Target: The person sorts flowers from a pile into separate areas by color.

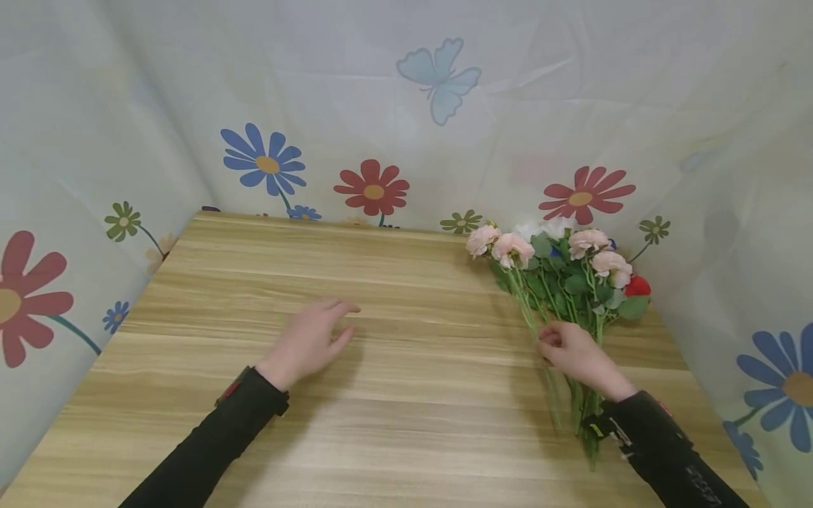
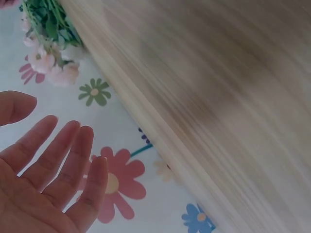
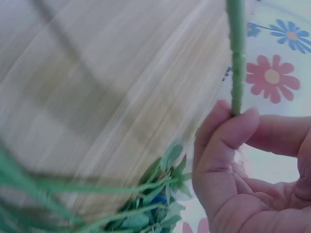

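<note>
My right hand (image 1: 574, 353) pinches a green stem (image 3: 236, 63) between thumb and fingers. In the head view this stem seems to run up to a pink flower (image 1: 512, 250) at the left of a bunch lying on the table's right side. Other pink flowers (image 1: 611, 267), a white flower (image 1: 559, 226), a red flower (image 1: 637, 286) and green leaves (image 1: 576, 283) lie close together there. Their stems pass under and beside the right hand. Over the middle-left of the table hangs my left hand (image 1: 311, 342), fingers loosely extended, holding nothing.
The wood-grain table (image 1: 406, 423) ends at a pale curtain (image 1: 356, 85) printed with flowers and a butterfly, which also hangs along the left and right sides. The bunch's flower heads reach the table's back right edge.
</note>
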The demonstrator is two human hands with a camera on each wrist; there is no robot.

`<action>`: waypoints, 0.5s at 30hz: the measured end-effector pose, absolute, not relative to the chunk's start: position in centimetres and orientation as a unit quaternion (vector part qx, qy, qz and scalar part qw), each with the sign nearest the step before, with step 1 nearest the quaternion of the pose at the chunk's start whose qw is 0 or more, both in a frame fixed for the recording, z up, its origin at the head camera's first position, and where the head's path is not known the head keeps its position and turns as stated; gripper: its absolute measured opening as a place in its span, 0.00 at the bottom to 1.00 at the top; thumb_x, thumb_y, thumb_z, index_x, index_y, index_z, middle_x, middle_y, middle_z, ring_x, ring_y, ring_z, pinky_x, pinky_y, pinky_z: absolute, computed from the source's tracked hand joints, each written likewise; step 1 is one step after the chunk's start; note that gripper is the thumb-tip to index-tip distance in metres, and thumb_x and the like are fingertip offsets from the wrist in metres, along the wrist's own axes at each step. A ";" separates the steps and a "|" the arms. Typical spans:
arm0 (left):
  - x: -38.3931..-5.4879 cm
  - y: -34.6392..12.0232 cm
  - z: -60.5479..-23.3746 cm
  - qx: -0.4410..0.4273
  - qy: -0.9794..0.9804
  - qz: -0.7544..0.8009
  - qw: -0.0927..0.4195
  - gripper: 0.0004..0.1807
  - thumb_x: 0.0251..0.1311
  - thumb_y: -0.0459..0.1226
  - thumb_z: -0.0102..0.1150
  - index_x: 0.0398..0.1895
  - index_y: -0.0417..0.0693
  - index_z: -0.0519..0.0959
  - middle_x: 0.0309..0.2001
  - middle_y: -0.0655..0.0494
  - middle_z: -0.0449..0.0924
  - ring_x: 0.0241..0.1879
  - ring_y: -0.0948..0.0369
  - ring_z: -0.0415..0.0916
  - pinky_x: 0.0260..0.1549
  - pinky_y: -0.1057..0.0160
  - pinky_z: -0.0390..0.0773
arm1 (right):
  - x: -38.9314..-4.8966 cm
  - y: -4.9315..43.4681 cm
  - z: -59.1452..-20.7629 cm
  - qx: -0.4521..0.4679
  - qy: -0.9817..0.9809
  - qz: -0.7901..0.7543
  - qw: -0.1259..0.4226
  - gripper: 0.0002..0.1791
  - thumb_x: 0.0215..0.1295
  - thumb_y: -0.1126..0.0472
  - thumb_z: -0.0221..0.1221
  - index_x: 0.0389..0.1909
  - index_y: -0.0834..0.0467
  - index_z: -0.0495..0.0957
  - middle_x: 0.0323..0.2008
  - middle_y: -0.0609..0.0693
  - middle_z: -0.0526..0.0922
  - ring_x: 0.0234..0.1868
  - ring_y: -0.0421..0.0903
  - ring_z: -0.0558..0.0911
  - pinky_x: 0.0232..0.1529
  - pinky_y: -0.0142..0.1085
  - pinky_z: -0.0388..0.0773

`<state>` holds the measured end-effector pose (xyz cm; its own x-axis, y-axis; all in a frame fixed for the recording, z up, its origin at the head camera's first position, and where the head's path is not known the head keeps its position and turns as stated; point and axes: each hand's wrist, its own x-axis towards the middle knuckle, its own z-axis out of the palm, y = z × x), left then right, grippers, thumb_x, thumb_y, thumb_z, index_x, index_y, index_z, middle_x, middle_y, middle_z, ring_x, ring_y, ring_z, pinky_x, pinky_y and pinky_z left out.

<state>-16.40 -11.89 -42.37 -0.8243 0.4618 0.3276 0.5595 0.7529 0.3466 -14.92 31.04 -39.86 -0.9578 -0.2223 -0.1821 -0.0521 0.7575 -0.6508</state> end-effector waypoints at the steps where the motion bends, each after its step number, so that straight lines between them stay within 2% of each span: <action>1: -16.4 -11.6 -42.4 -0.274 -0.929 -0.228 0.103 0.17 0.61 0.38 0.58 0.52 0.45 0.78 0.48 0.50 0.80 0.47 0.53 0.77 0.46 0.52 0.78 | -14.9 30.8 -39.7 -0.068 0.921 -0.360 0.131 0.19 0.67 0.66 0.52 0.51 0.77 0.68 0.38 0.65 0.80 0.34 0.52 0.81 0.33 0.41 0.81; 7: -16.5 -9.7 -42.8 -0.265 -0.914 -0.301 0.064 0.14 0.62 0.37 0.57 0.51 0.45 0.79 0.48 0.54 0.80 0.46 0.57 0.77 0.44 0.56 0.78 | -14.6 29.1 -39.0 -0.042 0.875 -0.459 0.146 0.24 0.70 0.62 0.51 0.57 0.78 0.62 0.47 0.70 0.75 0.44 0.55 0.79 0.41 0.35 0.81; 15: -16.8 -6.7 -43.3 -0.260 -0.867 -0.424 -0.006 0.12 0.65 0.37 0.55 0.47 0.42 0.80 0.43 0.55 0.81 0.39 0.64 0.77 0.40 0.62 0.79 | -14.3 26.7 -38.9 -0.032 0.817 -0.550 0.170 0.30 0.71 0.59 0.51 0.63 0.75 0.57 0.53 0.72 0.71 0.45 0.51 0.79 0.47 0.34 0.79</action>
